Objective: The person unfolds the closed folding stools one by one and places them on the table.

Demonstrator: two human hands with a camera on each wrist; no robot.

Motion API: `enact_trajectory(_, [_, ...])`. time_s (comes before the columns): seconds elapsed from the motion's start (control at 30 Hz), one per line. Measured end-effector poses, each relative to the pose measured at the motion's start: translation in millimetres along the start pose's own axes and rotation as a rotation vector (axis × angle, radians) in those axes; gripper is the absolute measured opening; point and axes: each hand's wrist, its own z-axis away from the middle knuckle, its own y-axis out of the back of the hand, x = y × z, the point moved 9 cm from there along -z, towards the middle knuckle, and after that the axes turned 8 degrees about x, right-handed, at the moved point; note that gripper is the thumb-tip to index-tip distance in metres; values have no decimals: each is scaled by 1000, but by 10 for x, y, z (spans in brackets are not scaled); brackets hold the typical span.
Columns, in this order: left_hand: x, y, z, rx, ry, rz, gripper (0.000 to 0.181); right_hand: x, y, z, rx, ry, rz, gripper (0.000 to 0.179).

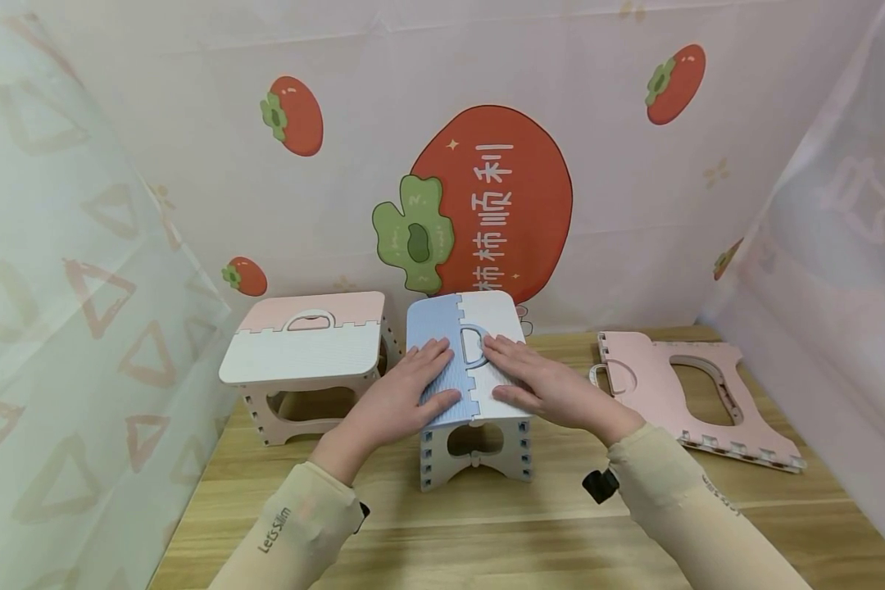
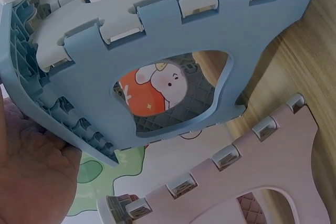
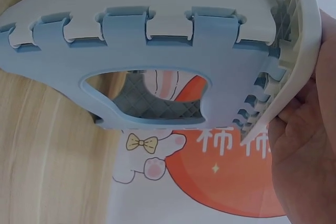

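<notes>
A folding step stool (image 1: 496, 314) with a half-blue, half-white top stands unfolded on the wooden table. My left hand (image 1: 407, 383) rests on the blue half, its fingers extended. On the white half lies my right hand (image 1: 553, 383), its fingers also straight and near the carry handle (image 1: 465, 346). In the left wrist view, the blue leg panel (image 2: 252, 30) has an oval cutout, and the left palm (image 2: 37, 171) shows beside the top's edge. The right wrist view shows the other leg panel (image 3: 226, 69) upright, with the right palm (image 3: 302, 161) by the white edge.
To the left stands an unfolded pink and white stool (image 1: 302, 356), close beside the blue one. A pink stool (image 1: 652, 389) lies folded flat at the right. Behind them hangs a curtain (image 1: 605, 270) printed with persimmons. The wooden tabletop (image 1: 487, 541) extends toward me.
</notes>
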Motion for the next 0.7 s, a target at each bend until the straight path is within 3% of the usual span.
enact_trajectory(0.5, [20,13,37,-9,-12,-76,69,-67,-21,-36,-9,3,41,63])
enact_trajectory(0.7, [14,30,26,-5,3,-35,69,-56,-9,-18,4,-6,44,63])
